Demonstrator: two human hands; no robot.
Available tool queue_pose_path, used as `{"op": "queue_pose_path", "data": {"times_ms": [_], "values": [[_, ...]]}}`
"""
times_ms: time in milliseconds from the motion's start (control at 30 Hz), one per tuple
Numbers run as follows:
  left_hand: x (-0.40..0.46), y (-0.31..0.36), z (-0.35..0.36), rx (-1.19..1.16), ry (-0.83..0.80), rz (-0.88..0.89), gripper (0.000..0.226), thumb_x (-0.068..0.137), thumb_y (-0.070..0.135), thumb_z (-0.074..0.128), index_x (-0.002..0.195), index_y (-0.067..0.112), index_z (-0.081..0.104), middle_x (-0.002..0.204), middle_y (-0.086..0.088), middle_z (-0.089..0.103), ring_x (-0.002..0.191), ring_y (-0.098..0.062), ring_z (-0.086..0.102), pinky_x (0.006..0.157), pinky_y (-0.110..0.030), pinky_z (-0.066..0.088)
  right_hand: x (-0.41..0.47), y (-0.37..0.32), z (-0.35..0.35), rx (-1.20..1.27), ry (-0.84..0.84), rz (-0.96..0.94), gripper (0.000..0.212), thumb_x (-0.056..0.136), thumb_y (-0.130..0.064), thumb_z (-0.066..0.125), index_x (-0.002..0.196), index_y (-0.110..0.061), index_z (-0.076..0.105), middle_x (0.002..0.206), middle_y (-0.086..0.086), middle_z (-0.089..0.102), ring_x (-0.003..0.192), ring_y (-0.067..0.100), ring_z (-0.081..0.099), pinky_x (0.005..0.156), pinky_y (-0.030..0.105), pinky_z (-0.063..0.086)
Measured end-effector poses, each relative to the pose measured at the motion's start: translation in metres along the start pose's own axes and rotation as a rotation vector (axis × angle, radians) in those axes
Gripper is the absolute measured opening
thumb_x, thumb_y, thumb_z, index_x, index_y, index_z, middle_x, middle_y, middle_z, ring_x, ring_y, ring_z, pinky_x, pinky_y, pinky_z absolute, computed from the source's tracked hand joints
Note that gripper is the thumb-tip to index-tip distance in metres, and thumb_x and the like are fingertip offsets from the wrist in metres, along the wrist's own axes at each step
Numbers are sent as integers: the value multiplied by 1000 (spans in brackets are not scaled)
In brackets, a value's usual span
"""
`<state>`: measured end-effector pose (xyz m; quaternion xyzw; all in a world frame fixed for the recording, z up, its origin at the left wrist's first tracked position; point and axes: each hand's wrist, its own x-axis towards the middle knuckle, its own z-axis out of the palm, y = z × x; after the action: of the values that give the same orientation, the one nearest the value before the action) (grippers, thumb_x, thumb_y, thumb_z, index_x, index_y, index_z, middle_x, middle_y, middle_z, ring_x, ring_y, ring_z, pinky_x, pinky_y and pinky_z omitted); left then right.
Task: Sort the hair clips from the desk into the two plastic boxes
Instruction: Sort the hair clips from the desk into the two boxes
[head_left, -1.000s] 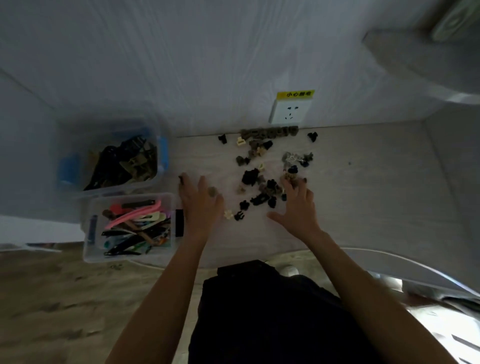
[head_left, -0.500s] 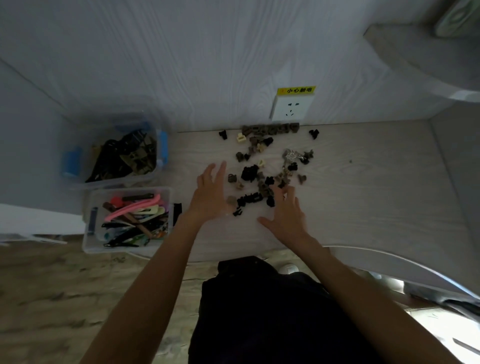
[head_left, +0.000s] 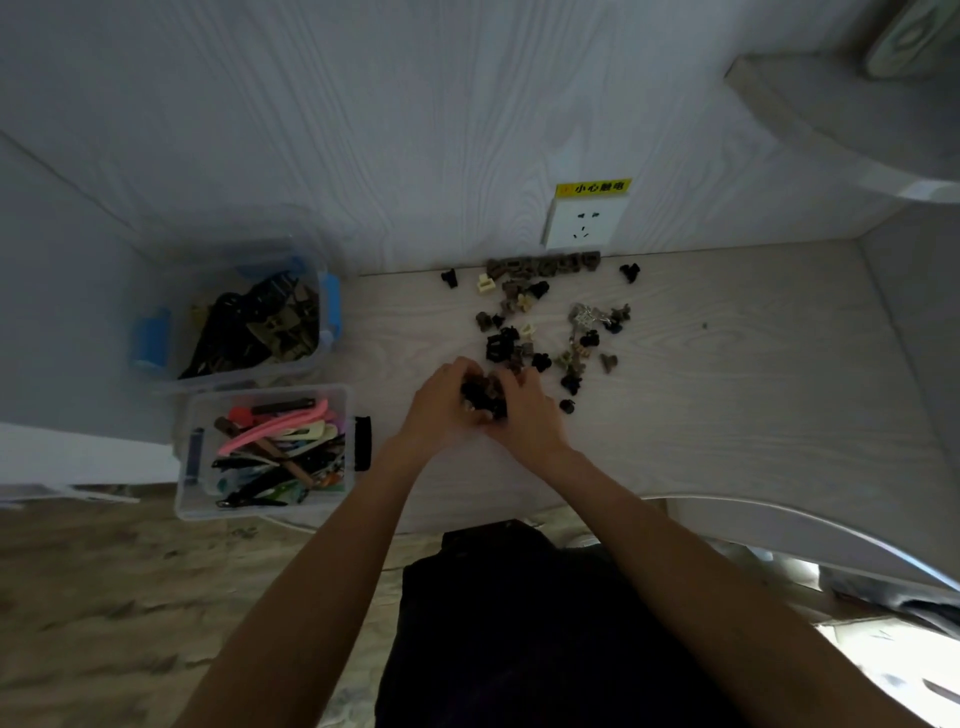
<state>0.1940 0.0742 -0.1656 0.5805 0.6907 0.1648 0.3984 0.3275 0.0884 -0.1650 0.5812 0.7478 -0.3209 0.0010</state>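
Bare desk (head_left: 753, 395) toward the right edge and along the front edge. Scattered small clips (head_left: 540, 322) crowding the middle up to the back edge. Two plastic boxes (head_left: 337, 415), touching, blocking the left edge.

the left hand (head_left: 441, 402) and right hand (head_left: 524, 415) cup round a clump of small clips (head_left: 483, 397), so most of that clump is hidden. the scattered clips (head_left: 540, 322) behind are too tiny and dark to tell apart. top-right shelf (head_left: 852, 119) runs out of frame.
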Motion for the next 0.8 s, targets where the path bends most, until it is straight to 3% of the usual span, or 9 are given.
{"op": "queue_pose_path", "data": {"times_ms": [100,233,333,433,500,600,700,800], "values": [[-3,2,-3,-129,-16,8,53,75,18,74,123,18,50,122,-5,59,108,-18,56,93,-30,44,2,3,-2,168,39,-8,51,81,-24,67,126,-15,45,124,16,44,98,33,56,84,40,47],[-6,2,-6,-317,20,-32,49,79,19,72,124,16,51,119,-3,59,106,-13,55,89,-18,39,4,8,-10,342,53,-60,40,79,-17,70,115,-11,54,111,11,61,101,27,57,81,31,44],[-11,9,-18,-414,72,-2,47,80,16,70,124,17,52,114,2,59,108,-13,56,83,-5,41,0,-2,-30,470,59,-86,36,81,-17,69,114,-13,54,107,6,62,95,19,60,84,32,52],[-22,20,-47,-430,163,84,43,84,14,66,124,20,51,112,8,57,104,-4,54,80,1,39,-2,-26,-57,520,71,-185,34,82,-16,68,114,-17,55,101,-2,61,87,10,61,77,15,51],[-30,19,-76,-405,256,141,40,86,15,64,124,21,51,113,12,56,101,6,52,83,-1,40,4,-55,-72,530,43,-273,34,82,-16,68,113,-19,55,99,-6,60,82,10,62,74,12,51],[-40,5,-119,-385,418,159,33,86,12,63,114,26,53,106,19,56,94,15,51,82,-4,41,25,-102,-74,572,-59,-356,31,82,-16,67,111,-22,56,96,-10,58,77,21,65,74,29,56],[-46,-22,-147,-287,529,87,28,84,11,64,108,21,56,103,10,57,86,3,52,78,-8,40,48,-141,-60,492,-148,-425,31,83,-15,66,113,-17,56,93,-5,60,69,24,61,74,39,52],[-49,-51,-160,-126,513,25,29,82,12,66,109,15,58,101,0,57,87,-15,52,76,-24,41,63,-163,-43,329,-172,-498,33,83,-9,63,116,-11,57,101,5,62,77,19,57,79,32,43]]}}
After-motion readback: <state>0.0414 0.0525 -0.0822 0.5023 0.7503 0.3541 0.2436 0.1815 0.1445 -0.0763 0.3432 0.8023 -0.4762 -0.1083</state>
